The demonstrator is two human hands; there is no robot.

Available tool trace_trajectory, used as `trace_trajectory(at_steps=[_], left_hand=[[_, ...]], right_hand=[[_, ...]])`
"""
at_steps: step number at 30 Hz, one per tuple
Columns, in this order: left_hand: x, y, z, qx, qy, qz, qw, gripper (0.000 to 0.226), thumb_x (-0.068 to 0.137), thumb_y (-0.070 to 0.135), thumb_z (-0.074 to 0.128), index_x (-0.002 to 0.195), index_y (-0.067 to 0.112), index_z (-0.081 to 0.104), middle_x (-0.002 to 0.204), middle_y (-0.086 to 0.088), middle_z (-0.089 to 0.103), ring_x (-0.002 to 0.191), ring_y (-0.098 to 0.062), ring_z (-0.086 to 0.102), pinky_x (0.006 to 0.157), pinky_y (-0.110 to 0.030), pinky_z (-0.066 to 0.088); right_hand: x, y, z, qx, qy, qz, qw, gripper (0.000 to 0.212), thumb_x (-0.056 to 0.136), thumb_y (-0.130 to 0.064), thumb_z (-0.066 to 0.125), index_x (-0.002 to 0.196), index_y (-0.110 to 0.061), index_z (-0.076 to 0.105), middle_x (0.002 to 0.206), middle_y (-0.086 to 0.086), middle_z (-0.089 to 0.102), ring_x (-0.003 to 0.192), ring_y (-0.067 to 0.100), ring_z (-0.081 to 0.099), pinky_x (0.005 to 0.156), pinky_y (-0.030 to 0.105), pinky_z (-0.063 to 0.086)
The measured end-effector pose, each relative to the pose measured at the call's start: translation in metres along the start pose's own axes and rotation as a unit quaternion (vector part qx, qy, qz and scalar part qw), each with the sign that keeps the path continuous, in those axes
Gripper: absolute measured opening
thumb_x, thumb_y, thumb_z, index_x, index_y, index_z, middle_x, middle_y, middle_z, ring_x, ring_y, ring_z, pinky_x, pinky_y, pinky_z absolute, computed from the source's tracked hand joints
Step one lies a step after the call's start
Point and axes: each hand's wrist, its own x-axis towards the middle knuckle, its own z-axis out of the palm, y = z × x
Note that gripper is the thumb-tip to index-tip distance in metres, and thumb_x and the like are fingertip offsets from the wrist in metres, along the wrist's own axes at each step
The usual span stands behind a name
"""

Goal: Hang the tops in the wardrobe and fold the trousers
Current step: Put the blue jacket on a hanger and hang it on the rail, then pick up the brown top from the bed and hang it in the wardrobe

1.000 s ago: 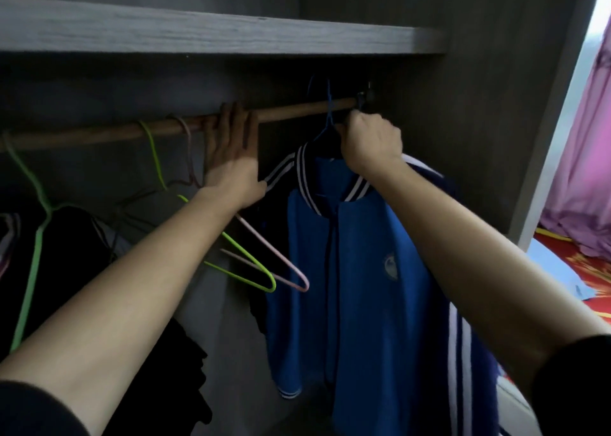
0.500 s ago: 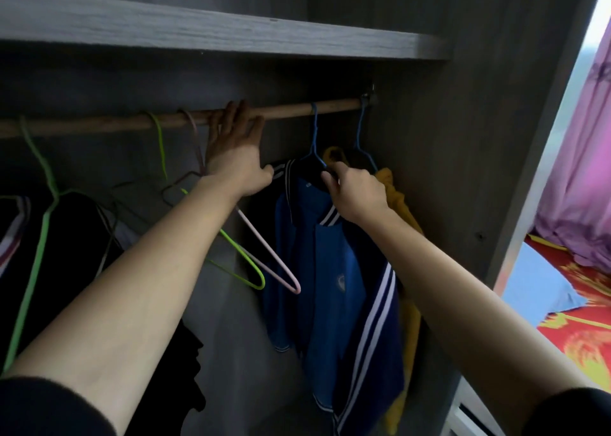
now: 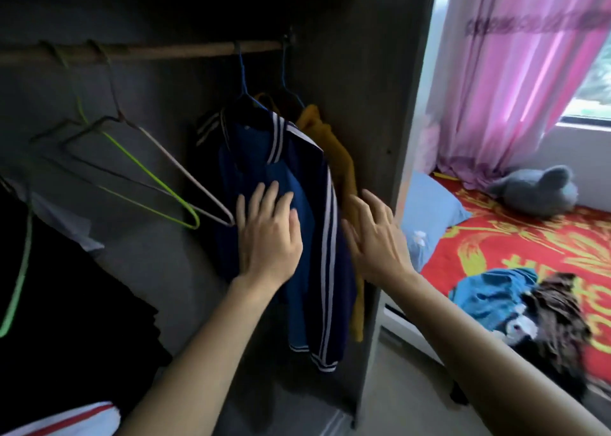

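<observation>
A: Start big. Where does everything stand?

B: The wardrobe (image 3: pixel 363 105) fills the view from nine o'clock round to one. The bed (image 3: pixel 529 237), with its red cover, lies at three to four o'clock. The blue jacket (image 3: pixel 307 177) hangs on a blue hanger (image 3: pixel 244 85) from the rail (image 3: pixel 165 50), near the rail's right end. A yellow top (image 3: pixel 337 151) hangs just beside it at its three o'clock.

A: So that top is hung. What's left?

B: I'd judge it's the heap of clothes (image 3: pixel 515 300) on the bed, at four o'clock. There's something blue and something dark crumpled together. Which are tops and which are trousers I cannot tell.

A: The hands?

B: Both are empty, fingers straight and spread. The left hand (image 3: pixel 267 237) lies flat on the jacket's front. The right hand (image 3: pixel 377 237) is at the jacket's four o'clock, near the sleeve edge. Whether it touches cloth I cannot tell.

A: How will the heap handle?

B: Probably soft, light and limp, sagging wherever it is unsupported. Take a top by both shoulders, and trousers by the waistband so the legs drop straight.

A: Hangers?

B: There are empty wire hangers (image 3: pixel 195 220) at nine o'clock of the left hand, a green and a pale one among them. They look thin and springy, I'd guess, so grip one at the neck of its hook.
</observation>
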Motion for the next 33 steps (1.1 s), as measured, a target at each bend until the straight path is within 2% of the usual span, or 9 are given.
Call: trace_trajectory(at_steps=[5,11,19,23,28,33], left_hand=[[-0.035,0.059,0.04,-0.049,-0.075,0.028,0.996,0.052,0.101,0.036,0.023,0.141,0.016,0.049,0.153,-0.007,0.04,0.145,-0.025,0.028,0.118,-0.054,0.017],[-0.034,0.154,0.079,-0.07,-0.088,0.086,0.99,0.053,0.1,0.035,0.025,0.143,0.014,0.047,0.154,-0.011,0.038,0.145,-0.028,0.028,0.117,-0.053,0.018],[-0.021,0.343,0.192,-0.095,-0.16,0.109,0.976,0.054,0.096,0.034,0.028,0.142,0.013,0.048,0.155,-0.014,0.036,0.145,-0.032,0.027,0.116,-0.054,0.02],[-0.03,0.438,0.254,-0.096,-0.206,0.137,0.964,0.056,0.095,0.036,0.027,0.141,0.013,0.049,0.154,-0.012,0.037,0.143,-0.031,0.029,0.114,-0.054,0.022],[-0.026,0.515,0.325,-0.072,-0.275,0.206,0.936,0.052,0.102,0.034,0.03,0.151,0.018,0.032,0.162,-0.007,0.02,0.149,-0.026,0.014,0.119,-0.049,0.012],[-0.007,0.563,0.409,-0.092,-0.316,0.204,0.922,0.051,0.102,0.031,0.031,0.152,0.019,0.03,0.163,-0.005,0.017,0.15,-0.024,0.01,0.12,-0.05,0.011]], right_hand=[[-0.06,0.064,-0.04,-0.074,-0.005,0.082,0.994,0.054,0.102,-0.047,0.036,0.147,-0.02,0.038,0.153,0.012,0.036,0.135,0.033,0.041,0.106,0.05,0.042],[-0.096,0.157,-0.099,-0.108,-0.005,0.157,0.982,0.055,0.102,-0.04,0.044,0.15,-0.016,0.035,0.157,0.016,0.028,0.141,0.036,0.032,0.112,0.049,0.032],[-0.153,0.345,-0.187,-0.124,-0.026,0.257,0.958,0.06,0.102,-0.044,0.042,0.153,-0.017,0.029,0.161,0.013,0.021,0.147,0.03,0.024,0.116,0.044,0.027],[-0.184,0.442,-0.222,-0.129,-0.038,0.318,0.939,0.058,0.102,-0.045,0.041,0.153,-0.02,0.028,0.161,0.011,0.022,0.148,0.028,0.022,0.115,0.046,0.028],[-0.199,0.539,-0.24,-0.12,-0.05,0.384,0.914,0.055,0.102,-0.04,0.041,0.151,-0.02,0.028,0.159,0.011,0.025,0.147,0.03,0.023,0.115,0.051,0.03],[-0.198,0.623,-0.226,-0.106,-0.064,0.439,0.89,0.052,0.103,-0.036,0.039,0.152,-0.022,0.028,0.159,0.009,0.024,0.146,0.03,0.023,0.117,0.052,0.028]])
